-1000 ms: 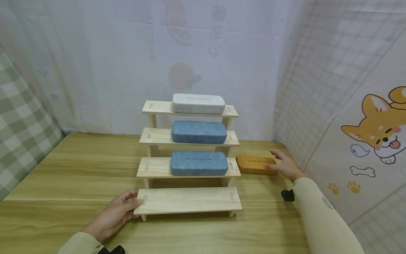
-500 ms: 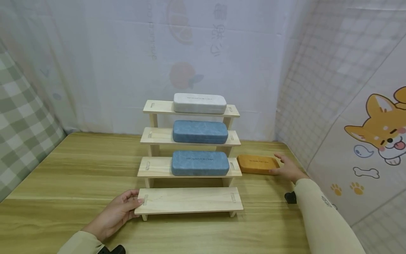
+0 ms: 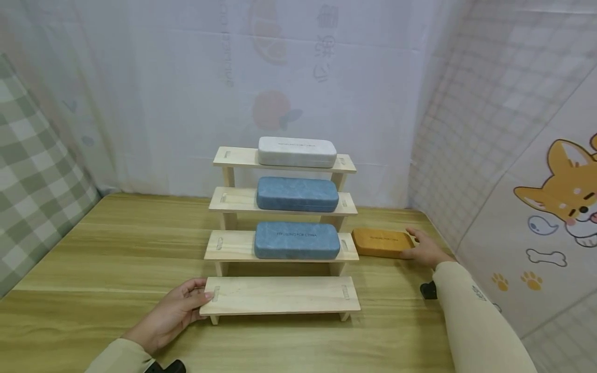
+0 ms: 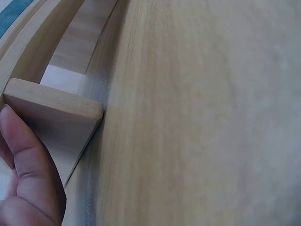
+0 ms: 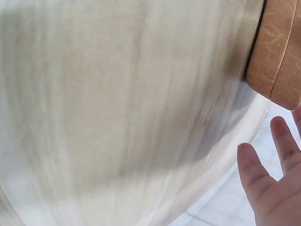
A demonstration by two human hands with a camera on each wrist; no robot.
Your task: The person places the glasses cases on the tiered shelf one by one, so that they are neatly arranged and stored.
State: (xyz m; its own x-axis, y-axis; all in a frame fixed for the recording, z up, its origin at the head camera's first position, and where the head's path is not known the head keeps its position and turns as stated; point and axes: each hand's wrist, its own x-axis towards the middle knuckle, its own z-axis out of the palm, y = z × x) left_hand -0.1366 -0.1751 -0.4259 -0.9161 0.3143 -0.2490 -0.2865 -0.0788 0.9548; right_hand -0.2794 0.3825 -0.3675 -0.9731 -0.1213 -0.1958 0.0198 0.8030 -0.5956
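A pale wooden stepped rack (image 3: 280,295) stands in the middle of the table. My left hand (image 3: 174,311) grips the left end of its lowest step, thumb on top. In the left wrist view, the fingers (image 4: 28,160) lie against the step's underside and leg. White (image 3: 297,152) and blue (image 3: 297,195) glasses cases sit on the upper two steps, another blue glasses case (image 3: 297,240) on the step below. An orange glasses case (image 3: 382,243) lies on the table right of the rack. My right hand (image 3: 424,249) is at its right end, fingers spread and loosely bent.
The wood-grain table (image 3: 116,259) reaches back to a white printed curtain (image 3: 186,103). A wall covering with a cartoon dog (image 3: 566,191) rises close to the right arm. Green checked cloth (image 3: 42,181) borders the left side.
My right hand has drawn back rightward from over the orange glasses case to its right end. The case stays in place, and my left hand keeps its grip on the rack.
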